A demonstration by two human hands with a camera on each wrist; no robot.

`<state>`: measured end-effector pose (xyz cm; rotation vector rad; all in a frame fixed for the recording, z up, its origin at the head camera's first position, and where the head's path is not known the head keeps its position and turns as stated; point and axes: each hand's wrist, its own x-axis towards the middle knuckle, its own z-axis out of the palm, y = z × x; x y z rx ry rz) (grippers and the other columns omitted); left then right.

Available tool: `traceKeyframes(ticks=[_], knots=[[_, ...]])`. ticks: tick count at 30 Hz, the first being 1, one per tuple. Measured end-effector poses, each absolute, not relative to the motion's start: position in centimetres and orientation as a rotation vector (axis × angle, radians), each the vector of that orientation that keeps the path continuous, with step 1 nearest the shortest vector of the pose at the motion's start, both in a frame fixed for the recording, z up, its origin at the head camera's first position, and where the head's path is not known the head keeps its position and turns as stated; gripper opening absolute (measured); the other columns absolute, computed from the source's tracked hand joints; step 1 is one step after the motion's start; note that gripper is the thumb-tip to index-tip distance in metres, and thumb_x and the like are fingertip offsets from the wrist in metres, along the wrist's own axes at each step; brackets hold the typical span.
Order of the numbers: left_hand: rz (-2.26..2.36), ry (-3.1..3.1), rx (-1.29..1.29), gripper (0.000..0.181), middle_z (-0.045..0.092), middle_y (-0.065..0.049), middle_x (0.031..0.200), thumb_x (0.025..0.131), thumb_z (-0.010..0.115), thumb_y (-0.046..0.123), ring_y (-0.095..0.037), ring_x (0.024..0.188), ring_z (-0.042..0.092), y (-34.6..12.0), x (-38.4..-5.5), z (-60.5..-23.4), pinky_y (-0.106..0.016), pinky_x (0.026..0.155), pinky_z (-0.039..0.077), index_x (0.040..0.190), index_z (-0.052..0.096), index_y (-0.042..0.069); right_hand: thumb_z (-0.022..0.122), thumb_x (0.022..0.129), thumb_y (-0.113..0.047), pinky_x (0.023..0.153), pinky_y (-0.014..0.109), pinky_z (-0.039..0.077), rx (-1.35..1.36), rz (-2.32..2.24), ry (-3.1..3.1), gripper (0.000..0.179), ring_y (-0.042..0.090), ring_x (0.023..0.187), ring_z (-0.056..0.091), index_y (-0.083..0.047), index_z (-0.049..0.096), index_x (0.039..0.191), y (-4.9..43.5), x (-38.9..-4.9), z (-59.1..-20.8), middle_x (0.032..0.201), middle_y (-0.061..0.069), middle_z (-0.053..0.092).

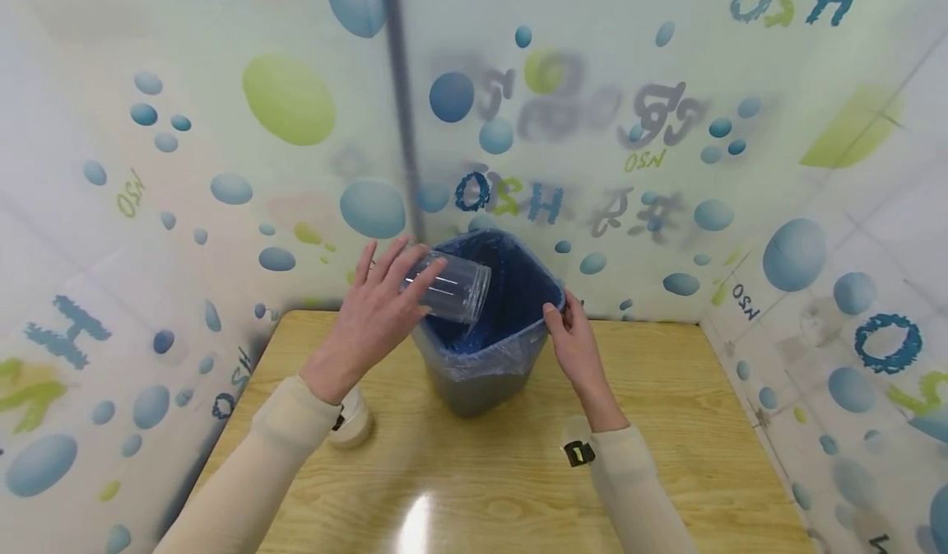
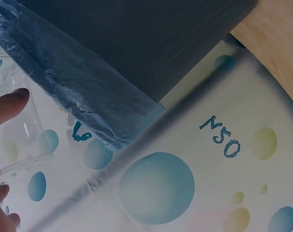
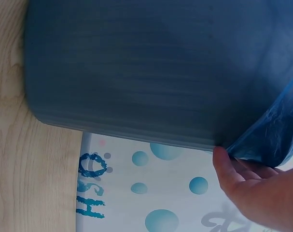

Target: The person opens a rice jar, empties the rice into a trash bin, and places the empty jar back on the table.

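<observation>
Head view, clear jar (image 1: 448, 289) tilted into lined bin (image 1: 474, 393), left fingers (image 1: 425, 280) round jar, right fingers (image 1: 574, 314) gripping rim (image 1: 524, 336)

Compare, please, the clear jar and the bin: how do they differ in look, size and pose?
Look: the jar is clear, while the bin is dark, with a thin bluish liner.
Size: the jar is much smaller than the bin.
Pose: the jar is tipped nearly sideways at the bin's opening; the bin rests on the table, mouth up.
Shared: both are held, the jar by the left hand, the bin by the right hand.
</observation>
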<state>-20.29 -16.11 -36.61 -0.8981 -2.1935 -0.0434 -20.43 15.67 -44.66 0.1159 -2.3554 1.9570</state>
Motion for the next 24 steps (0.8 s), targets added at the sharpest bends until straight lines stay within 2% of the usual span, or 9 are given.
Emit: traceKeyframes(ticks=[5,7,12,19,24], knots=[[-0.137,-2.186,-0.838,0.094,0.048,-0.021,0.147,0.071,0.098,0.028,-0.044,0.144,0.038,-16.1,-20.2,-36.9,-0.065,0.12,0.02,0.149,0.048,0.011,0.045,0.112,-0.027,0.12,0.048,0.031,0.103,1.976,-2.37,0.067,0.036,0.152,0.031,0.005,0.015,0.162,15.3,-19.6,-42.9,0.165,0.026,0.025],[-0.178,-2.178,-0.814,0.094,0.049,-0.021,0.147,0.071,0.098,0.03,-0.043,0.145,0.038,-16.2,-20.2,-37.2,-0.064,0.121,0.019,0.149,0.049,0.01,0.046,0.112,-0.029,0.12,0.047,0.032,0.103,1.969,-2.365,0.067,0.036,0.151,0.032,0.004,0.017,0.162,15.3,-19.6,-42.9,0.165,0.025,0.027],[-0.256,-2.122,-0.766,0.096,0.053,-0.022,0.143,0.07,0.098,0.034,-0.043,0.141,0.044,-16.1,-20.2,-38.1,-0.064,0.119,0.025,0.148,0.05,0.006,0.049,0.109,-0.04,0.119,0.047,0.033,0.113,1.943,-2.34,0.072,0.032,0.151,0.034,-0.002,0.021,0.163,15.7,-20.2,-44.7,0.165,0.02,0.03],[-0.328,-2.083,-0.718,0.098,0.055,-0.024,0.138,0.069,0.097,0.041,-0.044,0.137,0.048,-15.9,-20.2,-39.0,-0.065,0.113,0.033,0.145,0.049,0.002,0.049,0.109,-0.041,0.12,0.05,0.032,0.098,1.926,-2.348,0.071,0.036,0.153,0.029,-0.003,0.022,0.163,15.8,-20.1,-44.9,0.166,0.019,0.028],[-0.469,-2.022,-0.712,0.095,0.056,-0.026,0.136,0.073,0.091,0.046,-0.045,0.128,0.052,-15.7,-20.3,-39.7,-0.06,0.109,0.039,0.143,0.049,-0.005,0.05,0.109,-0.04,0.119,0.051,0.033,0.101,1.934,-2.339,0.071,0.037,0.151,0.031,-0.002,0.023,0.163,15.9,-20.1,-45.0,0.165,0.02,0.03]])
